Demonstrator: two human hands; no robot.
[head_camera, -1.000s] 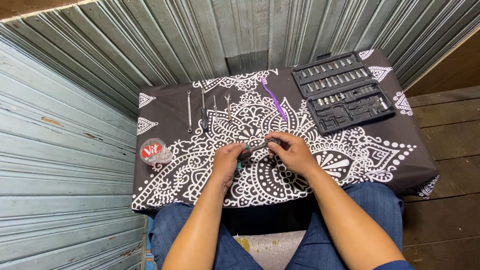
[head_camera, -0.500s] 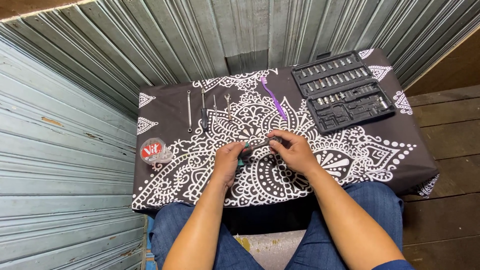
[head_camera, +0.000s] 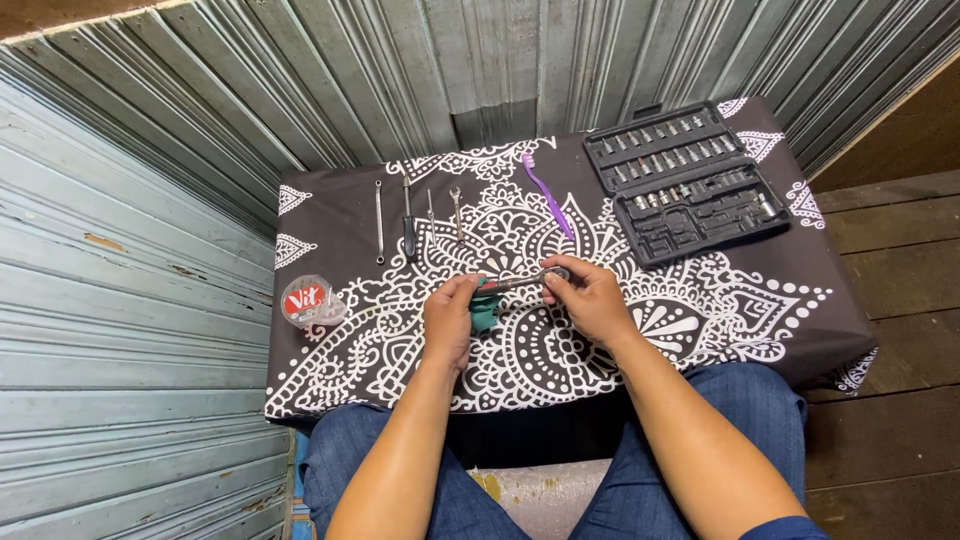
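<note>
A metal ratchet wrench (head_camera: 520, 282) is held level above the patterned table between both hands. My left hand (head_camera: 452, 318) grips its handle end together with a green cloth (head_camera: 484, 312) bunched under the fingers. My right hand (head_camera: 588, 298) pinches the round head end of the wrench with thumb and fingertips. Both forearms reach in from the bottom of the view over my blue-jeaned knees.
An open black socket-set case (head_camera: 688, 180) lies at the back right of the black-and-white cloth-covered table (head_camera: 720, 310). A purple toothbrush (head_camera: 548, 200), several slim wrenches and a screwdriver (head_camera: 408, 222) lie at the back. A small round clear container (head_camera: 308, 300) sits left. Corrugated metal walls stand left and behind.
The hands have barely shifted; the wrench stays held between them at the same spot above the table.
</note>
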